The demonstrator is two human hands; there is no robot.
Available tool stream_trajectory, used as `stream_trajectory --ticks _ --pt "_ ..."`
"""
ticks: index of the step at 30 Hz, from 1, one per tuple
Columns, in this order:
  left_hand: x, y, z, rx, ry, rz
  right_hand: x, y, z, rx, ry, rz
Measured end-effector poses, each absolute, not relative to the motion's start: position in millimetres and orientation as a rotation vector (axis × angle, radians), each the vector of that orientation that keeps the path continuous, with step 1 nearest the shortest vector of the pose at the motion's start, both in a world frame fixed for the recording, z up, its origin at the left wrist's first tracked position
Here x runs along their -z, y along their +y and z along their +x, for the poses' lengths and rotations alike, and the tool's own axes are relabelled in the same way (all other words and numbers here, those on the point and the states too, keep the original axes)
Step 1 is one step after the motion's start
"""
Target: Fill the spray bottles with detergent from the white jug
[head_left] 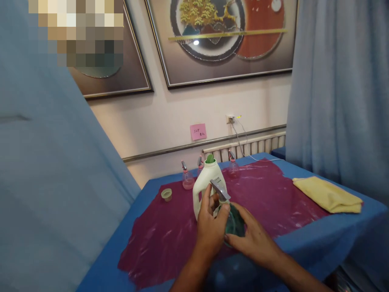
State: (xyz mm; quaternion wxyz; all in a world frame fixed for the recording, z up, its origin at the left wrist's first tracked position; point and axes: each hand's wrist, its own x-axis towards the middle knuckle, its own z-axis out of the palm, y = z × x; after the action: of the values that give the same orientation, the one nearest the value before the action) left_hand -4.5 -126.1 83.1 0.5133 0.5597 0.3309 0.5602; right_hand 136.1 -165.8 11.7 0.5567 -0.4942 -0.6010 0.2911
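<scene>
My left hand (211, 227) is closed around the neck of a small green spray bottle (234, 222), just under its grey trigger head (220, 190). My right hand (253, 237) wraps round the bottle's green body from the right and underneath. The bottle stands over a dark red plastic sheet (158, 239) on the blue-covered table (319, 239). Directly behind my hands stands a white detergent jug (203, 182) with a handle and an open green spout. Its loose cap (166, 194) lies to the left on the sheet.
Three small pink spray bottles (186, 177) stand along the table's far edge. A folded yellow cloth (328, 194) lies at the right. Blue curtains hang on both sides. A pink note, a wall socket with a cable and framed pictures are on the wall behind.
</scene>
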Motion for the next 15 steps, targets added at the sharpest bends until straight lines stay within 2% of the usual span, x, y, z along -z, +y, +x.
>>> stream_trajectory --ticks 15 --pt "-59 -78 78 -1.124 0.742 1.349 19 -132 211 -0.555 -1.283 -1.352"
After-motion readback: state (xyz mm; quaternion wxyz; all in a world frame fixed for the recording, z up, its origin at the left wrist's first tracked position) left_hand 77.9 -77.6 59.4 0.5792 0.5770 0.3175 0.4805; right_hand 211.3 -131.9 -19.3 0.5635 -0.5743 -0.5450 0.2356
